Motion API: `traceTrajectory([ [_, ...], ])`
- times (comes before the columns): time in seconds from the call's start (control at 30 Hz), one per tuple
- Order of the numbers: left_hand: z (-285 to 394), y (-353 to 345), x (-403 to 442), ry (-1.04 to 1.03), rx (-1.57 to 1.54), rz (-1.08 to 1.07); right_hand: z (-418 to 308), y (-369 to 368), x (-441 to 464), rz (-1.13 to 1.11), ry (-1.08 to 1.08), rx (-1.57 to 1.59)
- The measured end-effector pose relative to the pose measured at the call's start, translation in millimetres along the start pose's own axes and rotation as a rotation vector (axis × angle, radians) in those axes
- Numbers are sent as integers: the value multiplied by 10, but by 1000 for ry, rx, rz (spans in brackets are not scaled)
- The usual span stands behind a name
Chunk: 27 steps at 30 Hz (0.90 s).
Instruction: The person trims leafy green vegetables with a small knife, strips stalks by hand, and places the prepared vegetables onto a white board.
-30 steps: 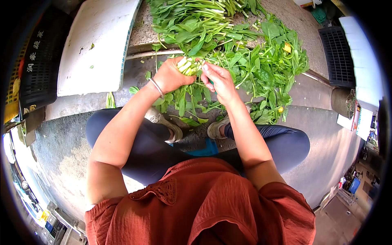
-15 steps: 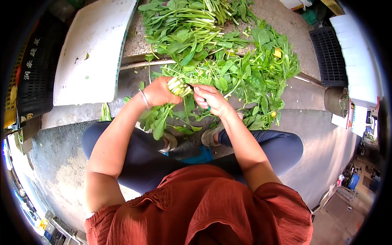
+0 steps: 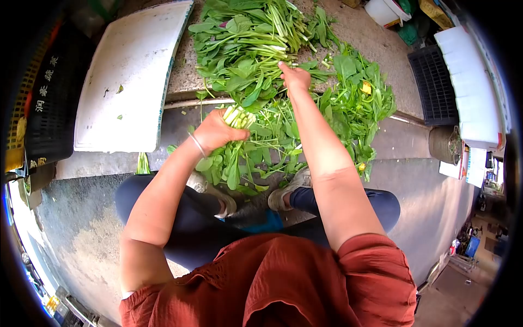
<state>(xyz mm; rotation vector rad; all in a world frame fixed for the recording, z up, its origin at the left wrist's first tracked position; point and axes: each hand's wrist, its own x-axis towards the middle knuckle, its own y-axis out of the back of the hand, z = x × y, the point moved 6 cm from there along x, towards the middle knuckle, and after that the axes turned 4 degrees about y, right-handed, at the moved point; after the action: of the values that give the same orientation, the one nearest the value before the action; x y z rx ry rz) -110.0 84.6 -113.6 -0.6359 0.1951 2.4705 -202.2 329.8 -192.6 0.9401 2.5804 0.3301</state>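
My left hand [image 3: 216, 131] is wrapped round a bunch of leafy greens [image 3: 237, 117], its cut pale stems pointing up and its leaves hanging below. Farther forward, my right hand [image 3: 297, 79] reaches to the stem ends of a pile of greens [image 3: 239, 41] on the concrete ledge. Its thumb and fingers are closed at the stems; whether it holds one is too small to tell. Loose leaves and stems [image 3: 348, 109] spread over the ledge's edge and down between my feet.
A white foam board [image 3: 128, 76] and dark crates [image 3: 54, 103] stand at the left. At the right are a black crate [image 3: 434, 84], a white foam box [image 3: 471, 87] and a round pot [image 3: 444, 144]. A white bucket [image 3: 387, 12] is at the back right.
My right hand has left the bunch in my left hand and moved forward to the pile's stems. My left hand still grips its bunch.
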Motion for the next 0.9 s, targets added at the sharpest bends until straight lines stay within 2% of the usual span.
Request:
traceTrajectory([
  [0.03,13,14,4,-3,-5,4,-21,7,2,-3,5,-3],
  [0.1,44,3,-9,-47,9,-28,23,40,-76,-20,-41,248],
  [0.23,32,20,17,-98,95,-4,-247,233,-735,-320,147,240],
  [0.3,238,68,-58,-406,166,181,-223,209,-1146,-535,203,297],
  [0.37,270,29,-76,-326,155,106,-235,191,-1486,-623,166,334],
  [0.43,269,-85,-93,-180,-14,-46,-209,180,-1654,-671,118,440],
  [0.47,267,-84,-108,-152,-3,-23,-222,203,-1691,-671,118,443],
  [0.57,211,-73,-87,-115,-134,-3,-262,262,-1775,-704,85,381],
  [0.63,166,-71,-72,-97,-114,8,-318,315,-1825,-733,85,526],
  [0.77,137,-100,-72,-87,-4,-2,-298,326,-1893,-746,68,440],
  [0.83,190,-129,-96,-96,-123,-67,-225,324,-1846,-761,57,434],
  [0.9,242,-139,-143,-103,-200,-103,-120,308,-1837,-799,-49,518],
])
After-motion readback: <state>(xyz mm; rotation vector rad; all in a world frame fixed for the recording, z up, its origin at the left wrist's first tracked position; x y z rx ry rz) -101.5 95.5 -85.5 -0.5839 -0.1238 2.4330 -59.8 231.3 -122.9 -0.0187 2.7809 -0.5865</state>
